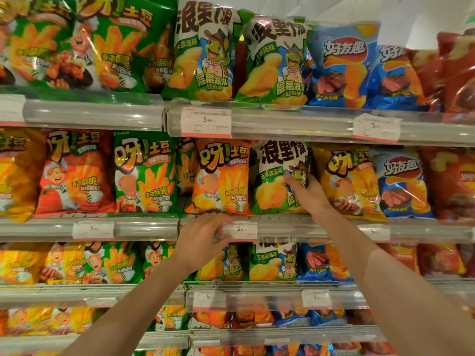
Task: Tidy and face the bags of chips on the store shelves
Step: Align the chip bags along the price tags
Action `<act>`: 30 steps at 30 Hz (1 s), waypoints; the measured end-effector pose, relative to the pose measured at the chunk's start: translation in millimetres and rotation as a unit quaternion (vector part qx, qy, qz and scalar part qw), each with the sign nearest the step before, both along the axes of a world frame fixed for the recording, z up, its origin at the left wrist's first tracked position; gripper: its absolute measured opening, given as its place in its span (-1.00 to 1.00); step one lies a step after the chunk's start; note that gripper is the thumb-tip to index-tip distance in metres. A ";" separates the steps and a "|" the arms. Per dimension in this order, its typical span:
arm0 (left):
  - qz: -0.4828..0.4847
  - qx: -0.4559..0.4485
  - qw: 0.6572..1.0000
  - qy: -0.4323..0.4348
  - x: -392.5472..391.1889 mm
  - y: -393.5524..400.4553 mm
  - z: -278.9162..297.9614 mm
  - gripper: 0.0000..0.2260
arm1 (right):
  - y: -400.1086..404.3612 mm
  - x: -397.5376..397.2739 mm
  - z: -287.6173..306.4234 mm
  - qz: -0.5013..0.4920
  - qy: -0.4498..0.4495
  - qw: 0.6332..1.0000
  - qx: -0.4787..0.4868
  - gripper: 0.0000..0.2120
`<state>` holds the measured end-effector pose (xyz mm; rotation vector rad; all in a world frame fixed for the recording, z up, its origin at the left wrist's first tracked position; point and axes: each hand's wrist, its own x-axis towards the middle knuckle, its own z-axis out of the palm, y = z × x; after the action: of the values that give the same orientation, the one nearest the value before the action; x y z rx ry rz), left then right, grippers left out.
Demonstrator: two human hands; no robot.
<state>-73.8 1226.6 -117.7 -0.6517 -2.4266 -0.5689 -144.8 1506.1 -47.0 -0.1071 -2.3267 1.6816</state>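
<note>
Right hand [307, 191]: raised to the second shelf from the top; its grip pinches the right side of the white and green bag [276, 176], crumpling the film at the cartoon frog.
White and green bag: stands upright on that shelf, between the orange bag [221, 176] on its left and the yellow bag [347, 181] on its right, touching both.
Left hand [203, 240]: at the clear front rail [154, 227] of the same shelf, below the orange bag; fingers curl at the left edge of a white price tag [240, 230]. Whether this grip really pinches the tag I cannot tell.
Shelf above: two more white and green bags [203, 52] side by side, with blue bags [341, 65] to their right.
Shelf below: green, yellow and blue bags in a row, partly hidden by both forearms.
</note>
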 end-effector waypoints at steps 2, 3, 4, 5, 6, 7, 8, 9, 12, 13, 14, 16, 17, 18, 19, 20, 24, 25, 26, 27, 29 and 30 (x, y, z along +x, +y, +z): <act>0.000 0.004 1.000 -0.004 1.1 0.1 0.6 -0.67 | -0.6 -1.7 0.1 -0.001 0.005 1.000 0.010 -0.45; 0.000 0.005 1.000 -0.005 1.8 0.1 0.9 -0.67 | 0.1 -4.1 -1.2 -0.002 0.006 1.000 0.018 -0.43; 0.000 0.005 1.000 -0.004 2.2 0.4 1.2 -0.67 | 0.4 -5.7 -2.1 -0.001 0.007 1.000 0.028 -0.42; 0.000 0.005 1.000 -0.005 2.7 0.6 1.5 -0.66 | 0.2 -6.4 -2.3 -0.001 0.009 0.999 0.036 -0.40; 0.000 0.004 1.000 -0.007 3.4 0.6 1.8 -0.66 | -0.6 -5.1 -1.3 -0.005 0.011 0.999 0.041 -0.38; 0.000 0.004 1.000 -0.008 4.1 0.8 2.0 -0.66 | -1.2 -4.0 -0.2 -0.014 0.013 0.999 0.043 -0.35; -0.001 0.005 1.000 -0.007 4.8 0.8 2.2 -0.66 | -2.1 -0.6 1.3 -0.021 0.021 0.999 0.046 -0.34; -0.002 0.006 1.000 -0.007 5.1 0.5 1.8 -0.66 | -2.3 3.0 1.4 -0.025 0.034 0.998 0.050 -0.34; -0.001 0.013 1.000 -0.006 5.4 0.7 -1.8 -0.68 | -1.5 24.3 -7.2 -0.050 0.071 0.990 0.115 -0.21; 0.001 0.019 1.000 -0.006 5.6 1.1 -3.8 -0.69 | -1.4 35.3 -14.1 -0.066 0.073 0.983 0.152 -0.12; 0.003 0.025 1.000 -0.003 6.3 1.9 -6.6 -0.70 | -1.0 46.8 -23.4 -0.079 0.079 0.975 0.191 -0.09; 0.008 0.035 0.999 0.015 10.3 4.7 -14.9 -0.67 | -1.6 73.6 -47.0 -0.089 0.096 0.951 0.279 -0.15; 0.012 0.036 0.999 0.025 13.1 6.9 -20.8 -0.62 | -2.7 87.7 -60.5 -0.088 0.106 0.936 0.323 -0.19; 0.016 0.038 0.999 0.032 17.0 9.5 -28.1 -0.58 | -4.2 101.5 -73.8 -0.086 0.119 0.921 0.360 -0.22; 0.015 0.046 0.998 0.028 22.2 12.5 -37.2 -0.55 | -4.8 114.6 -87.1 -0.079 0.134 0.910 0.384 -0.24; 0.006 0.058 0.998 0.017 29.6 16.0 -47.7 -0.53 | -4.1 127.0 -102.3 -0.066 0.139 0.905 0.395 -0.25; -0.032 0.077 0.993 -0.083 61.0 34.5 -91.2 -0.49 | 9.1 168.8 -153.8 0.006 -0.005 0.919 0.394 -0.10; -0.034 0.076 0.989 -0.124 66.7 39.6 -99.9 -0.48 | 14.5 176.9 -163.7 0.020 -0.046 0.921 0.387 -0.04; -0.034 0.074 0.982 -0.171 70.3 45.2 -107.4 -0.46 | 21.0 182.3 -171.6 0.032 -0.082 0.922 0.378 -0.03; -0.032 0.068 0.973 -0.217 73.0 51.7 -112.2 -0.45 | 29.1 185.9 -177.8 0.042 -0.115 0.922 0.368 -0.09; -0.026 0.035 0.962 -0.269 74.3 67.1 -118.8 -0.43 | 49.4 188.8 -186.9 0.065 -0.168 0.916 0.357 -0.25; -0.023 0.021 0.959 -0.282 75.7 72.4 -120.3 -0.43 | 58.2 189.9 -191.2 0.074 -0.185 0.913 0.355 -0.30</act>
<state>2.0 1299.0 -238.0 -0.5871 -2.9168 -0.9267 45.1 1564.3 -238.1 -0.1108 -3.1484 0.8079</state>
